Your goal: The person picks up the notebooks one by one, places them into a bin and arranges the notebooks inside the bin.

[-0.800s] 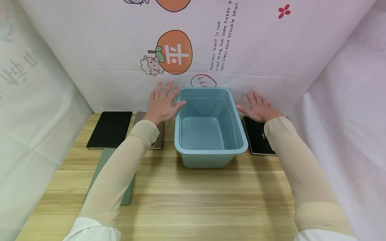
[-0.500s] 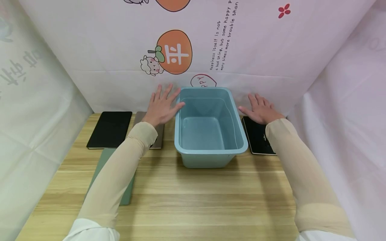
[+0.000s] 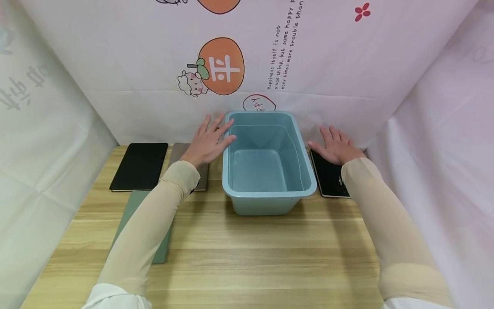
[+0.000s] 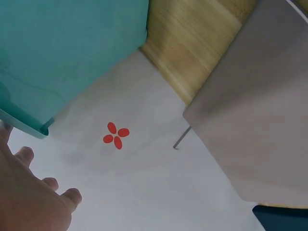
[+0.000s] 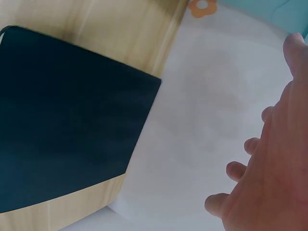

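Observation:
A light blue plastic bin [image 3: 270, 206] stands upright on the wooden table against the back cloth, with nothing inside. My left hand [image 3: 207, 143] is spread by the bin's left rim, holding nothing; whether its fingers touch the rim I cannot tell. Below that hand lies a grey-brown notebook [image 3: 179, 151], partly hidden by it. To the right of the bin, my right hand [image 3: 335, 146] has its fingers extended and holds nothing. It hovers over the far end of a black notebook [image 3: 326, 176]. The right wrist view shows that notebook's cover [image 5: 72, 120] apart from the hand [image 5: 274, 159].
Another black notebook [image 3: 140, 167] lies at the back left. A green notebook [image 3: 133, 206] sits nearer, partly under the left forearm. White printed cloth [image 3: 135, 64] walls the table's back and sides. Bare wood [image 3: 270, 257] shows in front of the bin.
Both hands have drawn slightly back toward the person, the right one also shifting a little to the right. The bin and notebooks stay where they were.

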A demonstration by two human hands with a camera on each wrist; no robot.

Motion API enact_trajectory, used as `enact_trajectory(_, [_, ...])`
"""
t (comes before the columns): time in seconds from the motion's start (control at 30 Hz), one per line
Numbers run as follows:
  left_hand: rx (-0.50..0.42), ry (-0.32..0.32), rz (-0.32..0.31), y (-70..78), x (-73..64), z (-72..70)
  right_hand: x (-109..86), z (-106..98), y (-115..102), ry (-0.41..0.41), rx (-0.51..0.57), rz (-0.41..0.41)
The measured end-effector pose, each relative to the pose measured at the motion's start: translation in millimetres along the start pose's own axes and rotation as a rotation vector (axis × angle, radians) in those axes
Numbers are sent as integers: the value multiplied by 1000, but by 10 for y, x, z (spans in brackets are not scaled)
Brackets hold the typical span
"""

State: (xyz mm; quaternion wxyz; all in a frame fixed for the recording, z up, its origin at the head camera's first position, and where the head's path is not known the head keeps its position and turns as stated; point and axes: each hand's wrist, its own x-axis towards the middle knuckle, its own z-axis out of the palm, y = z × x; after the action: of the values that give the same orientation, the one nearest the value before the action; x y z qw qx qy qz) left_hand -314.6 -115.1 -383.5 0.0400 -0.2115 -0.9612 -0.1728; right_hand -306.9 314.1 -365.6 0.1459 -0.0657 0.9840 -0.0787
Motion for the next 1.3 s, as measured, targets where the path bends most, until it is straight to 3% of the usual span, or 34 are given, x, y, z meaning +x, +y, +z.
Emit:
enact_trajectory(0.43, [-42, -26, 33, -14, -42, 29, 120, 292, 348, -22, 44, 16])
enact_trajectory(0.93, [-174, -26, 142, -91, -78, 70, 52, 477, 466, -42, 86, 44])
enact_trajectory(1.3, [-239, 0, 155, -150, -59, 122, -85, 540, 513, -27, 85, 42])
